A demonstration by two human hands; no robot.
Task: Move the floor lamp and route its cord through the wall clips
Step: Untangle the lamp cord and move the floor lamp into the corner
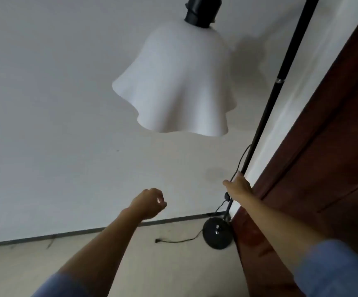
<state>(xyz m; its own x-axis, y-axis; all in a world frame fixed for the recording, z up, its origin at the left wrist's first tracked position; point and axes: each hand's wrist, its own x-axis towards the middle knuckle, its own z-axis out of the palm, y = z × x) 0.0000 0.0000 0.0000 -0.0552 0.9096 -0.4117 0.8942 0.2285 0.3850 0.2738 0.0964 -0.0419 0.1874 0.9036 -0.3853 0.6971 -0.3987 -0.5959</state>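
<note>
I have my right hand (239,186) wrapped around the black pole (266,110) of the floor lamp low in the right half of the frame, fingers closed on it just above the inline switch (227,196) on the cord (241,159). My left hand (150,203) hangs free at lower centre, fingers loosely curled with nothing in them, well apart from the pole and to its left.

The pole's long axis runs steeply from the round base (216,233) at lower right up to the top right corner, close along the edge of the brown door (323,146). The white wavy shade (178,82) hangs out to the left of the pole at upper centre, so I judge the weight sits off-axis on that side and will want to tip that way once the base leaves the floor.

The cord trails along the pole, then out from the base leftward across the floor to the plug (157,240), which lies loose near the skirting, below and just right of my left hand. That hand is the nearer one to the plug end. I see no wall clips in this view
</note>
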